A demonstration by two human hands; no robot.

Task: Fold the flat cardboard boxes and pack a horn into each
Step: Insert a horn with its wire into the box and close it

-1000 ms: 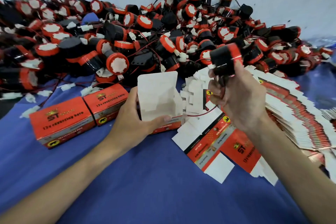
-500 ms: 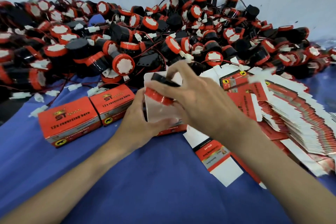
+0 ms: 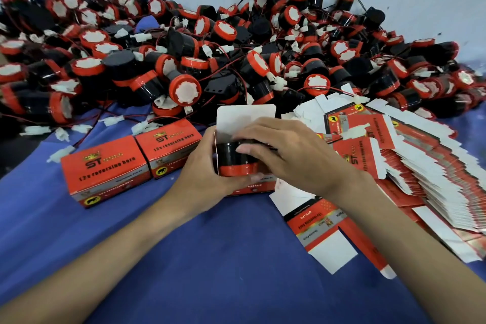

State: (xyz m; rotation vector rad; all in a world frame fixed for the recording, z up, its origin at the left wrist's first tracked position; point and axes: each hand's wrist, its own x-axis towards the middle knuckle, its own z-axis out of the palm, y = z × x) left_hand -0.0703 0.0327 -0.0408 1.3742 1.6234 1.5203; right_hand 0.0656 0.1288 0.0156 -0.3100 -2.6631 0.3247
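An open cardboard box (image 3: 246,117) stands in the middle on the blue cloth, its white lid flap raised. A black horn with a red rim (image 3: 232,162) sits inside it. My left hand (image 3: 202,173) grips the box from the left side, thumb along its front. My right hand (image 3: 286,155) lies over the horn with fingers spread, pressing it down into the box. A big pile of loose horns (image 3: 184,60) with red wires and white plugs fills the back of the table. Flat boxes (image 3: 410,166) lie fanned out at the right.
Two closed orange boxes (image 3: 105,168) (image 3: 168,144) stand side by side left of my hands. One flat box (image 3: 326,234) lies unfolded under my right forearm. The blue cloth (image 3: 210,258) covers the table; a pale wall rises behind the pile.
My right hand carried a horn from above the flat boxes to the open box and pushed it in; now it presses on top. The left hand kept hold of the box.
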